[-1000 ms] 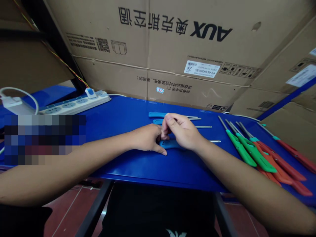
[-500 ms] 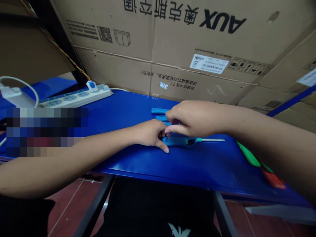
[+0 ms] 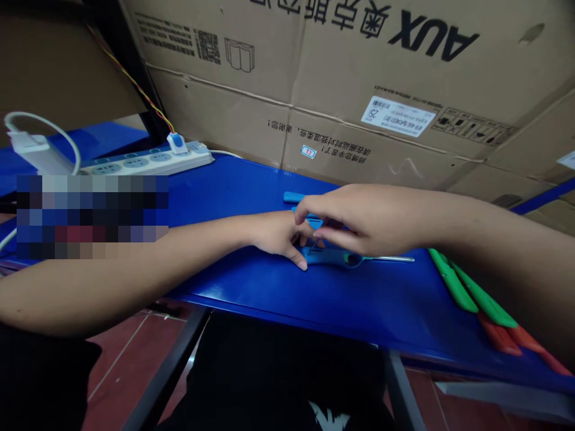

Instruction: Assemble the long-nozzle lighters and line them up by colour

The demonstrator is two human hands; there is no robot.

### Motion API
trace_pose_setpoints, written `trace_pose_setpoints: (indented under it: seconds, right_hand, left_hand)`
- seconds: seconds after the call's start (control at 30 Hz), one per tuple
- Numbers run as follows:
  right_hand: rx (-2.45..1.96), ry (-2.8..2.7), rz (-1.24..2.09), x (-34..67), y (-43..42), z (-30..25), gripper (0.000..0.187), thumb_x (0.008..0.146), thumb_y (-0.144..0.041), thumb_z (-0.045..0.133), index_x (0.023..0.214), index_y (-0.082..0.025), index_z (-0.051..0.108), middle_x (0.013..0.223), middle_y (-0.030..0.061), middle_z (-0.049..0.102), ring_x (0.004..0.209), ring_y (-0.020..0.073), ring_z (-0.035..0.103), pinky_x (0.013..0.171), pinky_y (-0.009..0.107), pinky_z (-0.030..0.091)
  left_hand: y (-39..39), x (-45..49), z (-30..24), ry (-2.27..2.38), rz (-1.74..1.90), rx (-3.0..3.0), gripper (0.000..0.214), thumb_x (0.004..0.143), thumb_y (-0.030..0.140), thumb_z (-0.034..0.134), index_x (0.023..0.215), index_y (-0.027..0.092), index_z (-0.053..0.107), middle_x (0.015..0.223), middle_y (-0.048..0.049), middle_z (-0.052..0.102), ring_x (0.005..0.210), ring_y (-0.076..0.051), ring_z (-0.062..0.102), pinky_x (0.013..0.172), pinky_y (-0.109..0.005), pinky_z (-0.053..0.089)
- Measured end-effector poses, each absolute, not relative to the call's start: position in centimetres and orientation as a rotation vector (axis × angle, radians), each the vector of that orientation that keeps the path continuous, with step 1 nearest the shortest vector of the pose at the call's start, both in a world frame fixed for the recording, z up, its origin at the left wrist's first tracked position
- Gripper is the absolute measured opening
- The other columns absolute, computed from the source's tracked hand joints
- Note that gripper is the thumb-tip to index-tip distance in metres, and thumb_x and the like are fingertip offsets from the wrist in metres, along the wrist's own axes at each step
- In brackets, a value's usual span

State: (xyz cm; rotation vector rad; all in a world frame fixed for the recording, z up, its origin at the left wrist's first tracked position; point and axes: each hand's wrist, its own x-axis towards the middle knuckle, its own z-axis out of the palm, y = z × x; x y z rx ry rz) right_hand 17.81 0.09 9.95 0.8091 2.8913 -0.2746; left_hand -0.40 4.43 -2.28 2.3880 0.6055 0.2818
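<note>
Indoors — blue lighter (image 3: pixel 330 257) on glossy table (image 3: pixel 265 281), cardboard (image 3: pixel 332 102) behind, red-tiled floor (image 3: pixel 119 365)

Blue lighters (image 3: pixel 294 197) partly behind right hand (image 3: pixel 348 218), carton (image 3: pixel 336 81) cropped at top

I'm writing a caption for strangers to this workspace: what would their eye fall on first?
Most likely the left hand, at the left end of a blue-handled tool, and the right hand close to it. Behind them rises a large cardboard box with upside-down AUX lettering, while green handles lie at the right of the blue table.
</note>
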Motion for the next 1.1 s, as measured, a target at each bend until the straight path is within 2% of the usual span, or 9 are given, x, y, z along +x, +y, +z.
trace_pose_setpoints:
  seconds: [0.07, 0.2, 0.27, 0.4, 0.47, 0.63, 0.8, 1.0, 1.1]
  right_hand:
    - [0.847, 2.913, -0.269, 17.9, 0.1, 9.8, 0.03, 0.087, -0.029, 0.063, 0.117, -0.024, 0.064, 0.088, 0.0025, 0.072, 0.067, 0.0155, 0.058, 0.059, 0.027, 0.032]
    - [1.099, 2.907, -0.079, 17.7, 0.4, 9.3, 0.021, 0.09, -0.04, 0.061, 0.094, -0.022, 0.071, 0.061, 0.0008, 0.062, 0.053, 0.0146, 0.049, 0.056, 0.029, 0.026]
    - [1.049, 2.9, -0.118, 17.7, 0.4, 9.3, 0.021, 0.093, -0.035, 0.057, 0.103, -0.024, 0.071, 0.06, -0.0007, 0.063, 0.051, 0.0139, 0.048, 0.056, 0.029, 0.026]
    - [0.803, 2.91, -0.259, 17.9, 0.1, 9.9, 0.04, 0.093, -0.025, 0.053, 0.132, -0.023, 0.057, 0.087, 0.0026, 0.072, 0.063, 0.0144, 0.054, 0.058, 0.028, 0.031]
    - [0.808, 2.889, -0.21, 17.9, 0.0, 9.9, 0.04, 0.092, -0.026, 0.054, 0.132, -0.022, 0.057, 0.093, 0.0047, 0.073, 0.066, 0.0151, 0.055, 0.059, 0.028, 0.032]
    - [1.074, 2.808, 0.143, 17.5, 0.0, 9.3, 0.027, 0.095, -0.038, 0.053, 0.105, -0.022, 0.073, 0.066, 0.004, 0.066, 0.055, 0.0157, 0.046, 0.057, 0.03, 0.025]
    - [0.831, 2.95, -0.249, 18.1, -0.2, 9.5, 0.045, 0.091, -0.03, 0.058, 0.135, -0.026, 0.057, 0.085, 0.0016, 0.072, 0.063, 0.0156, 0.054, 0.059, 0.028, 0.03]
    - [1.158, 2.889, 0.09, 18.0, -0.4, 9.1, 0.038, 0.098, -0.044, 0.045, 0.114, -0.021, 0.07, 0.068, 0.004, 0.065, 0.058, 0.0164, 0.05, 0.057, 0.029, 0.025]
    - [1.046, 2.963, -0.127, 18.3, -0.7, 9.1, 0.045, 0.096, -0.035, 0.05, 0.14, -0.024, 0.052, 0.084, 0.0026, 0.07, 0.066, 0.0164, 0.055, 0.059, 0.028, 0.03]
  left_hand:
    - [4.3, -0.4, -2.1, 0.609, 0.257, 2.393, 0.047, 0.071, 0.042, 0.084, 0.111, 0.02, 0.072, 0.085, -0.0009, 0.064, 0.072, -0.014, 0.056, 0.063, -0.024, 0.042]
    - [4.2, -0.4, -1.9, 0.614, 0.226, 2.4, 0.051, 0.073, 0.041, 0.084, 0.118, 0.022, 0.072, 0.087, -0.0002, 0.064, 0.074, -0.014, 0.058, 0.067, -0.024, 0.043]
    - [4.3, -0.4, -1.9, 0.632, 0.216, 2.414, 0.053, 0.073, 0.042, 0.084, 0.121, 0.024, 0.071, 0.088, -0.0005, 0.065, 0.074, -0.014, 0.058, 0.067, -0.025, 0.043]
    - [4.3, -0.4, -2.1, 0.609, 0.248, 2.412, 0.051, 0.072, 0.043, 0.084, 0.117, 0.023, 0.071, 0.089, -0.0013, 0.067, 0.072, -0.015, 0.057, 0.065, -0.025, 0.042]
    - [4.3, -0.4, -2.1, 0.604, 0.265, 2.402, 0.05, 0.072, 0.042, 0.084, 0.116, 0.022, 0.072, 0.087, -0.0011, 0.067, 0.07, -0.014, 0.056, 0.064, -0.024, 0.042]
    - [4.2, -0.4, -2.1, 0.604, 0.275, 2.441, 0.048, 0.071, 0.042, 0.085, 0.113, 0.023, 0.073, 0.08, 0.0004, 0.064, 0.069, -0.013, 0.056, 0.063, -0.024, 0.042]
    - [4.0, -0.4, -2.1, 0.601, 0.297, 2.441, 0.046, 0.074, 0.043, 0.082, 0.112, 0.021, 0.072, 0.075, 0.0009, 0.062, 0.065, -0.013, 0.054, 0.059, -0.024, 0.04]
    - [4.1, -0.3, -2.0, 0.586, 0.265, 2.452, 0.045, 0.075, 0.042, 0.081, 0.114, 0.02, 0.072, 0.075, 0.0013, 0.062, 0.065, -0.012, 0.055, 0.059, -0.023, 0.039]
    - [4.1, -0.3, -2.0, 0.574, 0.303, 2.459, 0.037, 0.074, 0.043, 0.082, 0.1, 0.018, 0.074, 0.069, 0.0029, 0.06, 0.06, -0.011, 0.053, 0.056, -0.022, 0.037]
